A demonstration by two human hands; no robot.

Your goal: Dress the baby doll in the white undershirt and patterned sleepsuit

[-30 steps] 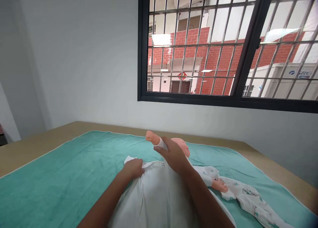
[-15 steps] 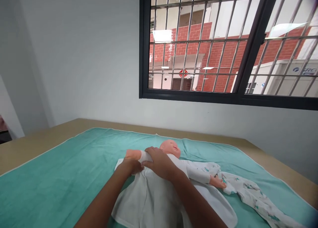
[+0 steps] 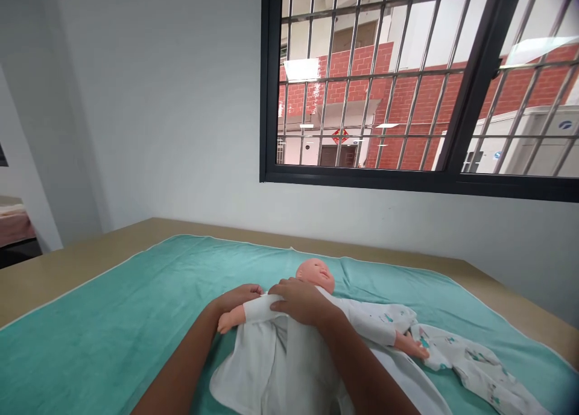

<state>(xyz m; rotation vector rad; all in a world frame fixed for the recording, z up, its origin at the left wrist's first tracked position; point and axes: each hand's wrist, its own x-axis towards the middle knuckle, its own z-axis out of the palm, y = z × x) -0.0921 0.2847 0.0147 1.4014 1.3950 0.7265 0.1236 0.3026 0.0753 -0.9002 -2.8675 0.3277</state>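
Note:
A baby doll (image 3: 315, 274) lies on its back, dressed in a white long-sleeved garment (image 3: 298, 361) whose front panels spread below. My right hand (image 3: 301, 301) is closed over its upper arm on the left side, thumb and fingers around the white sleeve (image 3: 260, 309). Just beyond that sleeve is my left hand (image 3: 239, 295), its fingers curled by the doll's shoulder; what they hold, if anything, is hidden. The doll's bare hand (image 3: 231, 319) sticks out of the cuff, across my left wrist. Its other arm (image 3: 409, 344) stretches to the right.
A printed white baby garment (image 3: 474, 361) lies to the right of the doll. Beneath everything is a green cloth (image 3: 149, 306) on a tan surface (image 3: 90, 255). Behind rise a wall and a barred window (image 3: 362, 177). Pink bedding (image 3: 15, 225) shows at far left.
My left hand has moved from the doll's forearm to beyond its sleeve near the shoulder. The doll's arm has swung down toward me, and my right hand stays on the sleeve.

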